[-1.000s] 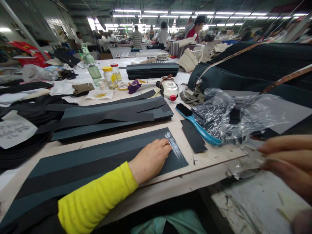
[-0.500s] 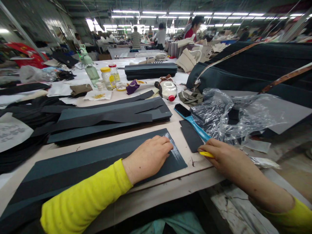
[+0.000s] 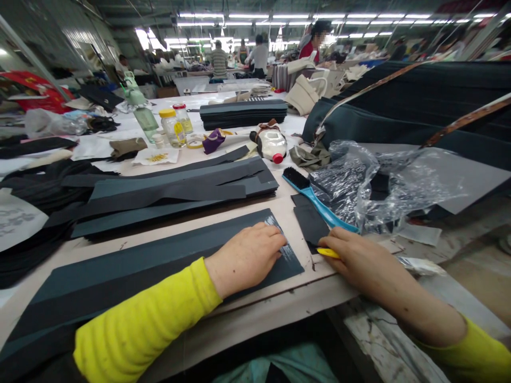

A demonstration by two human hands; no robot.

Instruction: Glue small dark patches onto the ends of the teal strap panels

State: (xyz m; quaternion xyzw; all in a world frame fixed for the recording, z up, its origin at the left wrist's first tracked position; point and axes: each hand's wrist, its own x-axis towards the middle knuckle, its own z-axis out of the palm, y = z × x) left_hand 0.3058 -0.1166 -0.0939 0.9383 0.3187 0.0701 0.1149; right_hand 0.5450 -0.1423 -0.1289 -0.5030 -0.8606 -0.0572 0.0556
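My left hand (image 3: pixel 249 258) rests on a dark blue-grey panel (image 3: pixel 159 242), fingers bent and held together. Its fingertips are near the right end, beside whitish streaks on the surface. A black strip (image 3: pixel 131 279) runs lengthwise along the panel and passes under this hand; whatever the fingers hold is hidden. My right hand (image 3: pixel 351 255) is closed around a small yellow tool (image 3: pixel 328 252), of which only one end shows. Just beyond it lies a blue-handled brush (image 3: pixel 319 205) with black bristles, beside a small black piece (image 3: pixel 311 223).
A stack of dark panels with loose strips (image 3: pixel 179 186) lies behind the panel. Clear plastic wrap (image 3: pixel 359 181) and a large dark pile (image 3: pixel 399 111) are at right. Farther back stand jars (image 3: pixel 173 130), a green spray bottle (image 3: pixel 143 114) and a white container with red cap (image 3: pixel 271 142).
My right hand has shifted slightly left and down with the yellow tool, away from the brush handle. My left hand stays at nearly the same place on the panel. The view has turned slightly.
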